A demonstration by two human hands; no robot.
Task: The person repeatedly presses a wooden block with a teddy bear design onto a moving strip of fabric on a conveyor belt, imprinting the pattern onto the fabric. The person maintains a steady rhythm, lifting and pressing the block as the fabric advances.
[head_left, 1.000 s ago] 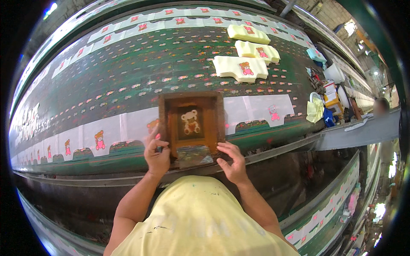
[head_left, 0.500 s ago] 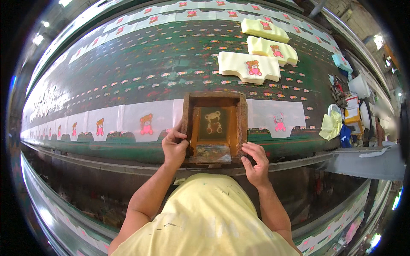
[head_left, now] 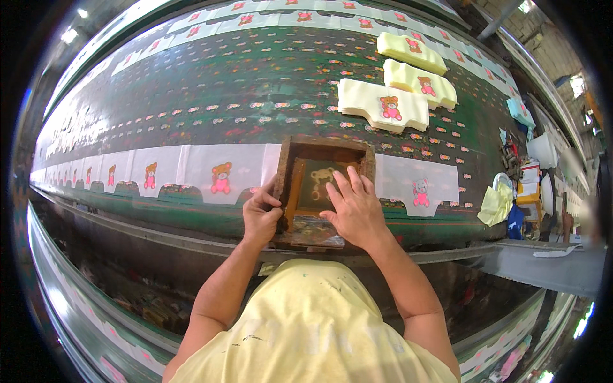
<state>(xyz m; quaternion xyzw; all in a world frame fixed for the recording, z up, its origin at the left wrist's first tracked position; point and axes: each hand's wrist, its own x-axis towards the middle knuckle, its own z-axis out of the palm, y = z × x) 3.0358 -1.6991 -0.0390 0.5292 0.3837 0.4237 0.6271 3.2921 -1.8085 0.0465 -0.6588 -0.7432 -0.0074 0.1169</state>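
A brown wooden screen-printing frame (head_left: 285, 169) lies on the near edge of the long table, over white cloth. Its mesh shows a pale bear-shaped stencil (head_left: 317, 182), partly covered by my right hand. My left hand (head_left: 260, 218) is closed on the frame's left side, thumb and fingers pressed together at the wood. Over the right half of the mesh, my right hand (head_left: 354, 207) is spread with fingers apart and holds nothing; whether it touches the mesh I cannot tell. A paint-smeared, shiny strip (head_left: 316, 231) lies inside the frame's near end.
White cloth pieces (head_left: 198, 156) with printed bears run leftward; another, with a paler bear (head_left: 440, 175), lies right of the frame. Stacks of yellow cloth pieces (head_left: 357, 102) sit farther back. Crumpled yellow cloth (head_left: 495, 205) and a white bowl (head_left: 543, 151) are at the far right.
My right hand has moved left and up from the frame's near right corner to over the mesh, its fingers spreading. My left hand stays on the frame's left side.
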